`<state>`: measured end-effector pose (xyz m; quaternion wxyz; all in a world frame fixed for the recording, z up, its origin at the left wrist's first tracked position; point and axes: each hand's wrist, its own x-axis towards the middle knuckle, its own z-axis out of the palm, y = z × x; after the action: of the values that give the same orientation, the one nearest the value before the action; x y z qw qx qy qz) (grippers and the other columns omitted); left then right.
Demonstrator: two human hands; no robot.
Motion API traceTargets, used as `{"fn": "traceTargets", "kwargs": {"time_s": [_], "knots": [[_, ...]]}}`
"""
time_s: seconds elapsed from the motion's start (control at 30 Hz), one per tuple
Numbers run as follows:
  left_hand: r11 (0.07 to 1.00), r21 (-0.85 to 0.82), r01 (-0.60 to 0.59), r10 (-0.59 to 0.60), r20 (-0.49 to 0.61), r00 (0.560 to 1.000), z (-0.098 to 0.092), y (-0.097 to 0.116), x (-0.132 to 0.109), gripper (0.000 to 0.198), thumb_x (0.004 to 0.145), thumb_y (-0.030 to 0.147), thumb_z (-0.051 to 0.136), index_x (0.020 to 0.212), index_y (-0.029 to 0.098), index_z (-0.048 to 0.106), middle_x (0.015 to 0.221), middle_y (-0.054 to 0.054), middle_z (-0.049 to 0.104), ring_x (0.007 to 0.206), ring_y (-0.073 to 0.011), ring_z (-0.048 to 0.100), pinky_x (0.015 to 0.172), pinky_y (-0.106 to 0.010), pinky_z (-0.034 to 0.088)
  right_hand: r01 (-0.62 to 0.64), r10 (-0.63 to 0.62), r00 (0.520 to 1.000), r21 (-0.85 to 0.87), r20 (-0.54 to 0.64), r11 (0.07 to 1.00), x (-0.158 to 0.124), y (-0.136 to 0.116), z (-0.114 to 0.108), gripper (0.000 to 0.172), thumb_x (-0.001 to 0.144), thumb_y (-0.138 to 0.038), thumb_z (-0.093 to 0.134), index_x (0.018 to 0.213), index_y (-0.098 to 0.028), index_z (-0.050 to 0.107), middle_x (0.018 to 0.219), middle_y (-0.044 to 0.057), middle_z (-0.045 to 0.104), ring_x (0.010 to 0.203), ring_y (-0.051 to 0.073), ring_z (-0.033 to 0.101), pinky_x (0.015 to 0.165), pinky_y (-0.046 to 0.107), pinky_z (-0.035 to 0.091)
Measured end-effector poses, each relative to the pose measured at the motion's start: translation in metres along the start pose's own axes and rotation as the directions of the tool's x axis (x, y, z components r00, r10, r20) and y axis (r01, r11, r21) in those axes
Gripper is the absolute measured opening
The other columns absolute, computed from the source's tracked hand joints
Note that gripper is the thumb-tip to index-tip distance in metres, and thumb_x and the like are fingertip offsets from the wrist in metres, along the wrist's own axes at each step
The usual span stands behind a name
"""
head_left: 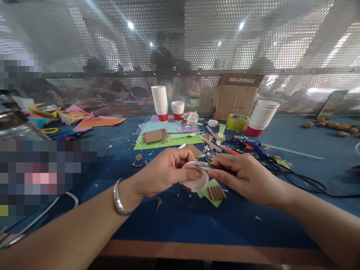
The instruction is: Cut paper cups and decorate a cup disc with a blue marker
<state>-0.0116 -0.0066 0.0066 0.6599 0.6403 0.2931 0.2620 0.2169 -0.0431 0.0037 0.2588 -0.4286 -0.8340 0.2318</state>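
My left hand point(176, 168), a silver bangle on its wrist, pinches the rim of a white and red paper cup point(201, 183) that looks cut down short. The cup is tilted, its white inside facing me. My right hand point(239, 176) is closed around a dark-handled blade point(203, 164); whether it is a knife or scissors I cannot tell. The metal lies against the cup's upper rim, close to my left fingertips. Below the cup, a ridged cardboard piece point(216, 193) rests on green paper point(215, 203).
Stacked paper cups point(159, 101) stand at the back, with another leaning stack point(261, 116) farther right. A blue glue gun point(257, 149) and black cable point(298, 182) lie right of my hands. Yellow tape point(237, 122) sits before a cardboard box point(236, 95). Paper scraps litter the blue table point(157, 228).
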Motion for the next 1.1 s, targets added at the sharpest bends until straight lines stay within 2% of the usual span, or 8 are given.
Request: {"fn": "traceTargets", "kwargs": {"time_s": [0.1, 0.23, 0.4, 0.63, 0.73, 0.83, 1.0, 1.1], "knots": [[0.999, 0.047, 0.025, -0.025, -0.006, 1.000, 0.000, 0.002, -0.001, 0.032, 0.078, 0.034, 0.081, 0.079, 0.013, 0.056, 0.067, 0.001, 0.062, 0.061, -0.0092, 0.059, 0.058, -0.021, 0.050, 0.006, -0.006, 1.000, -0.010, -0.005, 1.000, 0.001, 0.000, 0.000, 0.035, 0.100, -0.043, 0.050, 0.074, -0.019, 0.051, 0.064, -0.004, 0.045, 0.059, 0.010, 0.039, 0.054, 0.024, 0.031], [0.992, 0.123, -0.009, 0.017, -0.067, 0.998, 0.001, -0.002, 0.000, 0.030, 0.079, 0.035, 0.080, 0.081, 0.014, 0.058, 0.066, 0.003, 0.061, 0.060, -0.0080, 0.057, 0.058, -0.019, 0.048, 0.015, -0.015, 0.999, -0.001, -0.045, 1.000, 0.003, 0.002, 0.004, 0.034, 0.100, -0.040, 0.051, 0.073, -0.019, 0.049, 0.062, -0.006, 0.041, 0.058, 0.009, 0.037, 0.054, 0.024, 0.030], [0.992, 0.123, -0.016, 0.030, -0.117, 0.993, 0.004, -0.007, -0.001, 0.032, 0.079, 0.037, 0.079, 0.078, 0.013, 0.058, 0.068, 0.001, 0.063, 0.061, -0.0090, 0.059, 0.058, -0.020, 0.048, 0.013, -0.011, 0.999, 0.023, -0.047, 1.000, 0.004, 0.007, 0.007, 0.035, 0.100, -0.043, 0.049, 0.075, -0.019, 0.052, 0.064, -0.005, 0.042, 0.059, 0.010, 0.036, 0.055, 0.024, 0.031], [0.988, -0.048, 0.145, -0.147, -0.051, 0.988, 0.001, 0.003, -0.003, 0.027, 0.074, 0.028, 0.083, 0.075, 0.012, 0.061, 0.067, -0.002, 0.069, 0.058, -0.0109, 0.062, 0.053, -0.022, 0.055, 0.020, -0.022, 1.000, 0.098, 0.017, 0.995, 0.004, 0.005, 0.007, 0.034, 0.100, -0.044, 0.049, 0.082, -0.018, 0.059, 0.069, -0.003, 0.052, 0.062, 0.010, 0.043, 0.057, 0.023, 0.035], [0.976, -0.089, 0.201, -0.202, -0.005, 0.979, -0.002, 0.007, -0.002, 0.022, 0.075, 0.027, 0.081, 0.079, 0.012, 0.065, 0.075, -0.006, 0.073, 0.063, -0.0137, 0.066, 0.053, -0.023, 0.057, 0.010, -0.011, 1.000, 0.077, 0.013, 0.997, 0.005, 0.004, 0.006, 0.036, 0.101, -0.045, 0.048, 0.082, -0.018, 0.061, 0.069, -0.002, 0.054, 0.063, 0.011, 0.045, 0.058, 0.023, 0.035], [0.979, -0.081, 0.188, -0.191, -0.023, 0.981, -0.001, 0.007, 0.000, 0.023, 0.078, 0.030, 0.079, 0.088, 0.012, 0.070, 0.081, -0.008, 0.074, 0.068, -0.0157, 0.069, 0.052, -0.022, 0.056, 0.002, -0.002, 1.000, 0.053, -0.006, 0.999, 0.006, 0.005, 0.004, 0.037, 0.101, -0.045, 0.047, 0.079, -0.018, 0.058, 0.068, -0.002, 0.052, 0.063, 0.011, 0.045, 0.057, 0.024, 0.035], [0.991, -0.041, 0.126, -0.130, -0.118, 0.984, 0.006, 0.002, 0.001, 0.024, 0.077, 0.032, 0.078, 0.082, 0.010, 0.070, 0.077, -0.009, 0.072, 0.065, -0.0148, 0.065, 0.051, -0.022, 0.055, 0.005, -0.005, 1.000, 0.028, -0.018, 1.000, 0.005, 0.009, 0.004, 0.035, 0.101, -0.044, 0.049, 0.078, -0.018, 0.057, 0.067, -0.003, 0.050, 0.061, 0.011, 0.043, 0.056, 0.023, 0.034], [0.989, -0.041, 0.139, -0.143, -0.129, 0.981, 0.008, 0.002, 0.000, 0.023, 0.077, 0.031, 0.078, 0.081, 0.009, 0.070, 0.076, -0.009, 0.072, 0.064, -0.0152, 0.065, 0.050, -0.022, 0.054, 0.024, -0.024, 1.000, 0.047, -0.016, 0.999, 0.005, 0.008, 0.005, 0.033, 0.100, -0.042, 0.051, 0.079, -0.018, 0.058, 0.067, -0.003, 0.051, 0.061, 0.010, 0.044, 0.056, 0.022, 0.035]]}}
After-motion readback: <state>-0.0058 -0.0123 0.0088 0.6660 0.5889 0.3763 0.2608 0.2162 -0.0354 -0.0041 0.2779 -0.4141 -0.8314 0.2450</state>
